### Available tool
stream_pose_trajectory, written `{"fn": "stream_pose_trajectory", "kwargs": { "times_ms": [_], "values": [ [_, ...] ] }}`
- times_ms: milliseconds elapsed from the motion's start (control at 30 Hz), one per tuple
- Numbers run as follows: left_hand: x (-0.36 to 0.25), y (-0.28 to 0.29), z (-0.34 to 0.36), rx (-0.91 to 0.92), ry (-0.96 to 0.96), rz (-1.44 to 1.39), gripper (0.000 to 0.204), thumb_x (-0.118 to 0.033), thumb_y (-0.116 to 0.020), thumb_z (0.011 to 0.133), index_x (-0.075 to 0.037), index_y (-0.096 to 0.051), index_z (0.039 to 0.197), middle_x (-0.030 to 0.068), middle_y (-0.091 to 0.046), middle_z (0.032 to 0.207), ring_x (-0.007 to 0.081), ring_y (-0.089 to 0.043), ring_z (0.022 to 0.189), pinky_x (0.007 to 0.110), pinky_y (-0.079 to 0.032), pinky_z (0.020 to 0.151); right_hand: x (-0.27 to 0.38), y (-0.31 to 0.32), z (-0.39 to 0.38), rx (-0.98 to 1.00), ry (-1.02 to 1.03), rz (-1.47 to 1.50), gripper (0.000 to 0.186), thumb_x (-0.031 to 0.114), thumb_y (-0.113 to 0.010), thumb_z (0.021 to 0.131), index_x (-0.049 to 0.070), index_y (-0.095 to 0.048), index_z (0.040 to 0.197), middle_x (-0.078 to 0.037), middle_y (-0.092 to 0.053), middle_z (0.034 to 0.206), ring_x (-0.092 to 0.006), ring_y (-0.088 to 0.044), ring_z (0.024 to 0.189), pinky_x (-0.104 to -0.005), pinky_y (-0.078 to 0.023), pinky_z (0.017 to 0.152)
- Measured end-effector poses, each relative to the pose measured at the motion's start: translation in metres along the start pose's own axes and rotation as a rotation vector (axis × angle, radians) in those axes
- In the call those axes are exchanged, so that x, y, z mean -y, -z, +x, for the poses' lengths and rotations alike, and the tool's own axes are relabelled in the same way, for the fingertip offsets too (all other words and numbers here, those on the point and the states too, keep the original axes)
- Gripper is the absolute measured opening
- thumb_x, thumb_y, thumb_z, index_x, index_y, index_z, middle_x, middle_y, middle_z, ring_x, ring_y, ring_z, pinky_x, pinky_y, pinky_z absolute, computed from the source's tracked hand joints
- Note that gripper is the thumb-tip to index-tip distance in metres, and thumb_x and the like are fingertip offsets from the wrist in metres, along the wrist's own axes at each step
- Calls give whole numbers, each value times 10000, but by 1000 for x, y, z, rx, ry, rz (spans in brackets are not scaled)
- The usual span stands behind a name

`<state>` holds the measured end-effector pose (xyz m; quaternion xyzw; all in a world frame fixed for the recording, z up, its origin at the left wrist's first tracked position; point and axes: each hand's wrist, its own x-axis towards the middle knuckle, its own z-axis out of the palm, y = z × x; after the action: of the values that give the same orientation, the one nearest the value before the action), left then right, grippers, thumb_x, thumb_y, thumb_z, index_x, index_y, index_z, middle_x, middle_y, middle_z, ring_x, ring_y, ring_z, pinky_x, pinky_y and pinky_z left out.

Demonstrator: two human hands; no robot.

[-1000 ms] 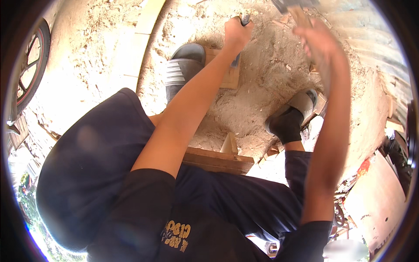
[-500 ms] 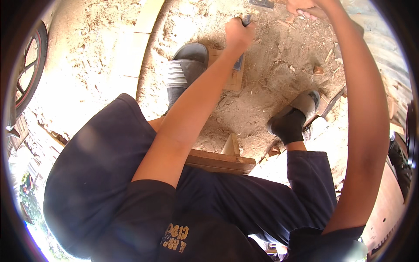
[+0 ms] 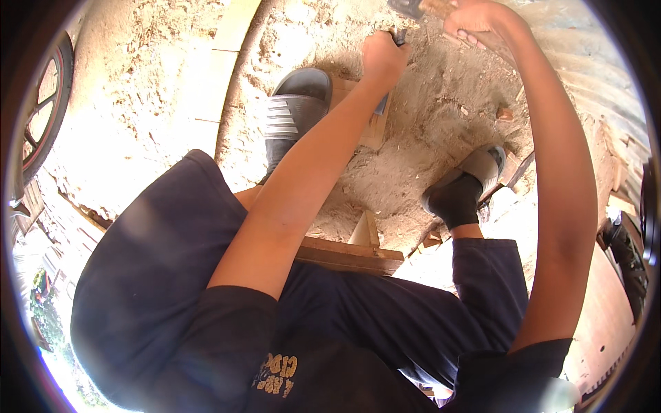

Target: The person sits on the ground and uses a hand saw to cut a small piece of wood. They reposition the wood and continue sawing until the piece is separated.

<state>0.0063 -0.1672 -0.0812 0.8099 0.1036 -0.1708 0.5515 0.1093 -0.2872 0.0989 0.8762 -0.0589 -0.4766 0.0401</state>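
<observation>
My left hand [image 3: 385, 58] is closed round a short dark tool [image 3: 400, 36] near the upper middle, over the dusty ground. Just to its upper right, my right hand [image 3: 471, 20] grips a wooden-handled hammer-like tool [image 3: 437, 8], whose dark head [image 3: 403, 7] is close to the left hand's tool; I cannot tell whether they touch. Beneath my left forearm is a tan board [image 3: 375, 131] with a blue patch, partly hidden, next to the black striped slide [image 3: 296, 110] on my left foot. My right foot, in a black sock and slide [image 3: 482, 168], rests lower right.
A wooden beam [image 3: 344, 255] lies under my legs, with a small upright wood piece [image 3: 363, 228]. Pale planks [image 3: 227, 82] run along the left, beside a spoked wheel [image 3: 48, 110] at the edge. Corrugated sheet [image 3: 578, 48] stands at upper right; wood chips [image 3: 504, 113] are scattered around.
The hammer-like tool's head has swung left and down beside the tool in my left hand. My right forearm has shifted outward to the right. My left hand has moved slightly right.
</observation>
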Motion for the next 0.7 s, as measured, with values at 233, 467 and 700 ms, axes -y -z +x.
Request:
{"fn": "stream_pose_trajectory", "kwargs": {
  "times_ms": [233,467,700],
  "values": [
    [-3,-2,-9,89,-47,169,327,-257,-740,769,45,-647,687,156,-623,604,242,-621,522,354,-498,476,-17,-25,8,-34,26,83,511,377,-623,710,60,-652,1110,-164,-675,986,-272,-623,865,-399,-483,756],
    [1,-1,-15,44,-126,431,399,-334,-715,798,16,-619,631,95,-581,534,183,-573,457,330,-465,437,-29,-20,24,207,68,76,660,433,-632,700,62,-585,1244,-160,-660,1089,-264,-616,936,-405,-479,821],
    [12,-7,-15,60,71,50,482,-369,-684,830,59,-603,626,138,-579,522,249,-605,472,368,-503,459,-43,-38,22,-264,62,-14,615,414,-623,696,120,-608,1235,-147,-665,1087,-279,-618,928,-405,-473,843]
  ]
}}
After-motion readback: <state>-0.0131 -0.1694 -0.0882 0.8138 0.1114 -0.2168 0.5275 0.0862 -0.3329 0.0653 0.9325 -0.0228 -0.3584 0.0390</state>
